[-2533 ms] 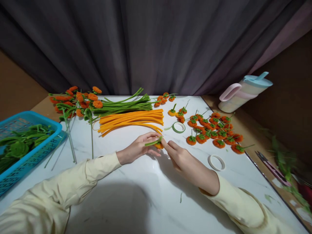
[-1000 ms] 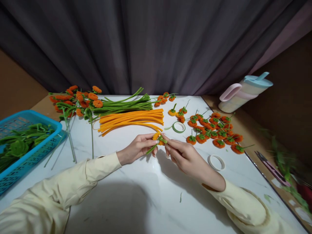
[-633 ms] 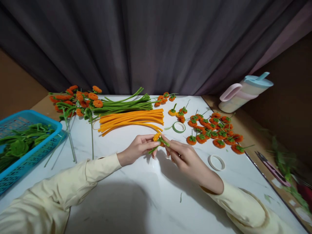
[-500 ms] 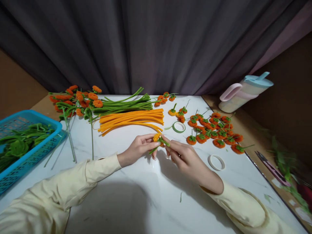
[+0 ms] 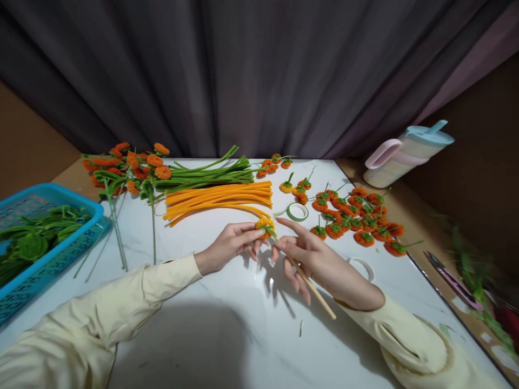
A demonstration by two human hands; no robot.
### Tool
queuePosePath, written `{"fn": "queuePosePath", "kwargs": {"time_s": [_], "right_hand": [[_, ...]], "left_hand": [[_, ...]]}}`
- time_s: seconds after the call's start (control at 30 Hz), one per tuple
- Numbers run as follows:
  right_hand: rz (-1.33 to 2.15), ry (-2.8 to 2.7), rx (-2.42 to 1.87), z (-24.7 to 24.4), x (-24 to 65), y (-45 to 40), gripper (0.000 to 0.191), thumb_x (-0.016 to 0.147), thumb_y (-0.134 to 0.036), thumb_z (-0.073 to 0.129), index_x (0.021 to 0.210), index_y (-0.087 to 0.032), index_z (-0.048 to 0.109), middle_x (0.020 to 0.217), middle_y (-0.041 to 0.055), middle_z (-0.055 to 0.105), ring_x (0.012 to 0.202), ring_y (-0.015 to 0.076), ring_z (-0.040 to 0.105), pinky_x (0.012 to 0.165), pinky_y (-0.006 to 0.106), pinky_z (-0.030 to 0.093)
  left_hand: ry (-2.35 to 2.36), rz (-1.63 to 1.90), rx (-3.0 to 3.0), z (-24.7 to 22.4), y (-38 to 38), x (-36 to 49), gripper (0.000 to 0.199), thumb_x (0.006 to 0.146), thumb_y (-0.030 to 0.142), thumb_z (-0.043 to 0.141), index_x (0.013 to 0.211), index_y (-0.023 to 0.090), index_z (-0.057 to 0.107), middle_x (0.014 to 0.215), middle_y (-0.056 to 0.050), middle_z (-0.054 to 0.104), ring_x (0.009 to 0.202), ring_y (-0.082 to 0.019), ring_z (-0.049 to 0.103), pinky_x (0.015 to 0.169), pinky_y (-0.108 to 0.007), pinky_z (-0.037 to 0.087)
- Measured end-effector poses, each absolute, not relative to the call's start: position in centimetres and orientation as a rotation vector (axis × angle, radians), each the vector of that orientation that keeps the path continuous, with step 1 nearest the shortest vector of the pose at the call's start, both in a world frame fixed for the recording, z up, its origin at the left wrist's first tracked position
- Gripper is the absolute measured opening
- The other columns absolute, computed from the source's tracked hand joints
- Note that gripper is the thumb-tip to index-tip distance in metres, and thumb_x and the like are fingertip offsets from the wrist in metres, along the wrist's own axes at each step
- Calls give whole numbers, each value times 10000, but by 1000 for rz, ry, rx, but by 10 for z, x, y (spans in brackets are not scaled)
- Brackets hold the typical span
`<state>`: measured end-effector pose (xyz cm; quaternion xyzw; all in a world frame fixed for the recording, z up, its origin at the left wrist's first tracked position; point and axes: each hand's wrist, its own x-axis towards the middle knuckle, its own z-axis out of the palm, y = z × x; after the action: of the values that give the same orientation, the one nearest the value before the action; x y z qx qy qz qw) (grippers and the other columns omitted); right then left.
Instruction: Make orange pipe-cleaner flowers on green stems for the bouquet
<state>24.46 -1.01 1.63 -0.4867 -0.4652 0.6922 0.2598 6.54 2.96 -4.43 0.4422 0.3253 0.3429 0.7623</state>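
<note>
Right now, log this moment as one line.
left hand: holding yellow flower | right hand: holding wooden stick | beyond hands: green tape roll, orange strips

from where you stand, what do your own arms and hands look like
Both arms wear long, pale cream-yellow sleeves, loose and creased. The left sleeve ends at the wrist in a fitted cuff, and so does the right one. The left hand and the right hand are bare, with no gloves, and I see no rings or watch.
</note>
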Motion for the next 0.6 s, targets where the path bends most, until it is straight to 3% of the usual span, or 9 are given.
{"fn": "queuePosePath", "kwargs": {"time_s": [0.1,0.23,0.4,0.5,0.6], "right_hand": [[1857,-1294,-1358,15,244,-10,619,900,-245,394,1395,-296,26,821,-12,520,425,97,558,306,190,457],[1761,-1561,-1406,2,252,-9,492,896,-275,409,1329,-259,175,803,-14,549,444,110,561,347,217,458],[851,-2199,-1502,-33,265,-3,158,928,-227,356,988,-177,492,772,38,599,636,162,567,592,299,473],[635,-2296,-1427,-44,268,3,178,937,-220,370,903,-175,539,845,67,610,724,174,573,637,299,463],[521,-2257,-1269,-41,269,6,163,945,-224,393,939,-174,549,895,86,609,808,184,574,700,311,475]], "left_hand": [[719,758,945,-47,32,64,219,789,310,642,854,100,639,657,-8,551,577,-84,521,515,-185,457],[729,842,829,-51,38,64,199,799,281,633,841,86,629,704,-28,560,585,-76,506,511,-166,448],[711,837,568,-56,47,62,91,804,197,600,800,107,608,698,-32,565,535,-64,479,476,-153,431],[695,753,492,-58,50,61,82,807,181,582,783,108,607,676,-29,563,486,-51,448,452,-148,417],[682,657,493,-60,50,60,72,793,166,578,767,106,608,637,-33,560,463,-57,433,430,-156,405]]}}
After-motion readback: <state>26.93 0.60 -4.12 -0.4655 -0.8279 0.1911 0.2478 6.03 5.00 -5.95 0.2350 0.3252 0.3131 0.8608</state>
